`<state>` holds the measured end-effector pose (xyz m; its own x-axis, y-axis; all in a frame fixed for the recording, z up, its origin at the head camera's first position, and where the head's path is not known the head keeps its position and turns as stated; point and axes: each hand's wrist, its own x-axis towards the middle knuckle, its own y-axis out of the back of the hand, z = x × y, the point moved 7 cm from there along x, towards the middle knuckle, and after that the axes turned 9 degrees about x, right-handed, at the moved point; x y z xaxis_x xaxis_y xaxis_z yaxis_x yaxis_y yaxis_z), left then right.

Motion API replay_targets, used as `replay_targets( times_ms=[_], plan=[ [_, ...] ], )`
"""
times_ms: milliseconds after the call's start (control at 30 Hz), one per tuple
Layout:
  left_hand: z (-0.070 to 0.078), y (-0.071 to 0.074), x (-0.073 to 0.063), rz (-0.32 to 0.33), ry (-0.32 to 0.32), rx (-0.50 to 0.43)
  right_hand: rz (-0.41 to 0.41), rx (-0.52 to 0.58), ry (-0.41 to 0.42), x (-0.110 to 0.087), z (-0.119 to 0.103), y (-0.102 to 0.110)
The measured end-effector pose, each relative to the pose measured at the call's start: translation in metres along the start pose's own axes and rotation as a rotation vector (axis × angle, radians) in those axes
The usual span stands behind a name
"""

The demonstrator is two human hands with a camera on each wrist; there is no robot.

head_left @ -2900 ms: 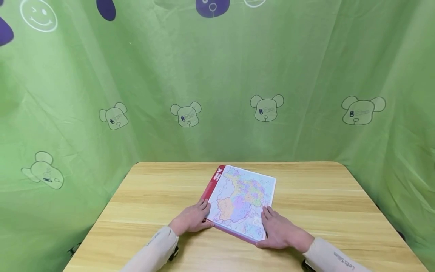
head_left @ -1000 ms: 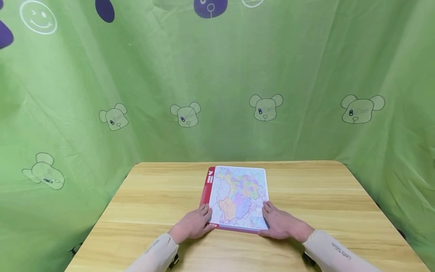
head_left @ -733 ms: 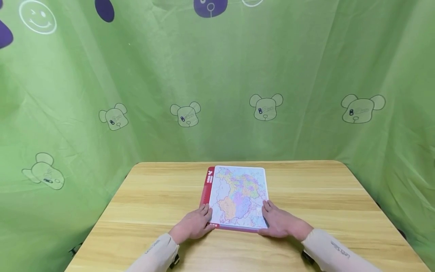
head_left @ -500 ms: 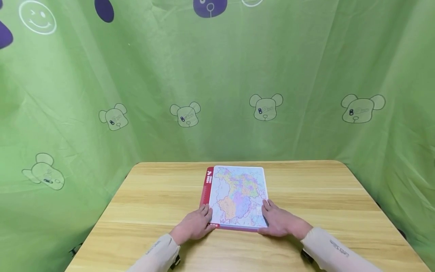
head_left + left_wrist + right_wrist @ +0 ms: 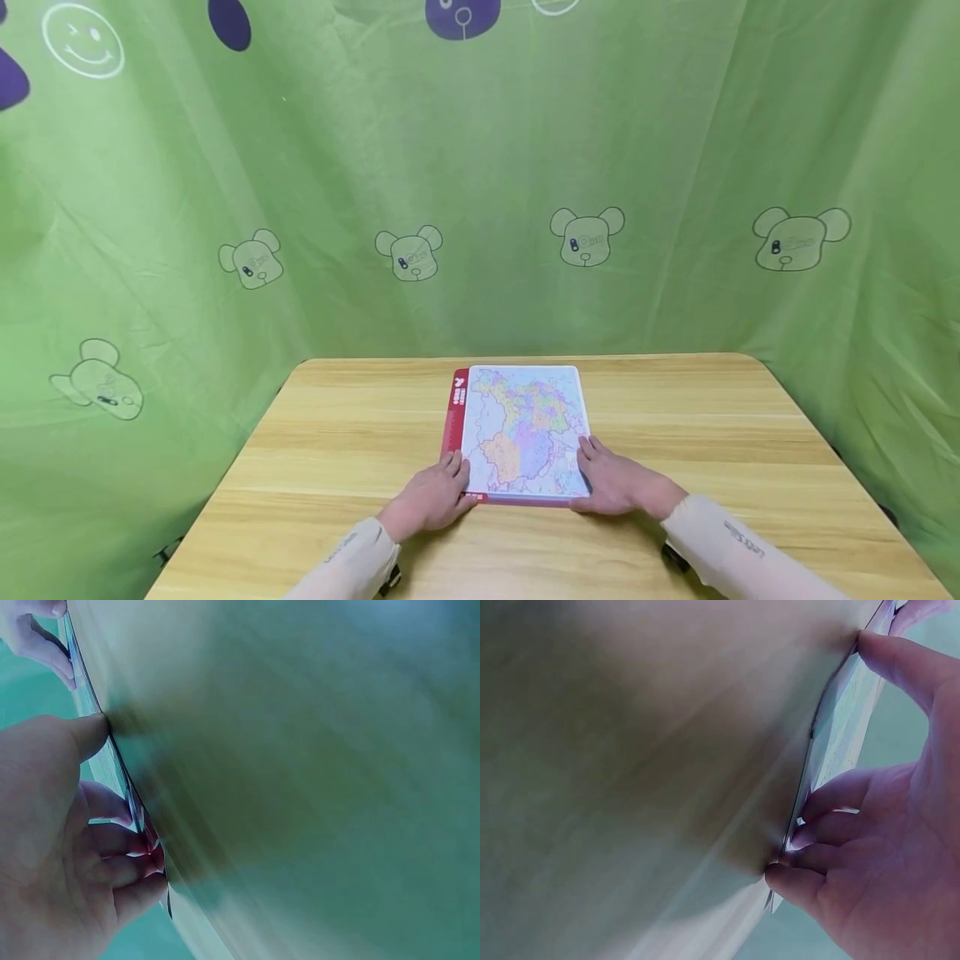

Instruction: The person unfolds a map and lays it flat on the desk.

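Note:
A colourful map board (image 5: pixel 525 433) with a white border lies flat near the table's middle, on top of a red-edged board (image 5: pixel 453 429). The red shows as a strip along the left side and at the near left corner. My left hand (image 5: pixel 431 496) touches that corner, fingers along the left side and thumb at the near edge. At the near right corner, my right hand (image 5: pixel 618 482) rests its fingers along the right side, thumb on the near edge. Both wrist views show fingertips of the left hand (image 5: pixel 45 825) and right hand (image 5: pixel 900 840) low against the boards' edges.
The light wooden table (image 5: pixel 322 442) has rounded far corners. A green curtain (image 5: pixel 480 308) with bear and smiley prints hangs behind it and at both sides. Beige sleeves (image 5: pixel 356 560) with dark bands at the wrists cover the forearms.
The boards have turned from a slant to nearly square with the table and shifted slightly left. My right hand has moved a little away from me; my left stays nearly in place.

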<state>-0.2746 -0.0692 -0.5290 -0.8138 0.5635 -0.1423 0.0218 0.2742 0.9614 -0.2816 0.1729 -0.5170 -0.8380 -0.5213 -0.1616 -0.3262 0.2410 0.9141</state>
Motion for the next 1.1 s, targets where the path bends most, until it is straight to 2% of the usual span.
replay_targets(
  times_ms=[333,733,1100],
  plan=[
    [-0.001,0.006,0.002,-0.003,0.010,-0.024,-0.007,0.025,-0.023,0.003,0.004,0.002],
    [0.001,0.003,0.013,-0.008,0.005,0.011,0.012,0.006,0.013,0.004,0.008,0.009],
    [0.002,0.002,0.021,-0.021,0.012,-0.012,-0.006,0.009,-0.006,0.007,0.018,0.008]
  ],
)
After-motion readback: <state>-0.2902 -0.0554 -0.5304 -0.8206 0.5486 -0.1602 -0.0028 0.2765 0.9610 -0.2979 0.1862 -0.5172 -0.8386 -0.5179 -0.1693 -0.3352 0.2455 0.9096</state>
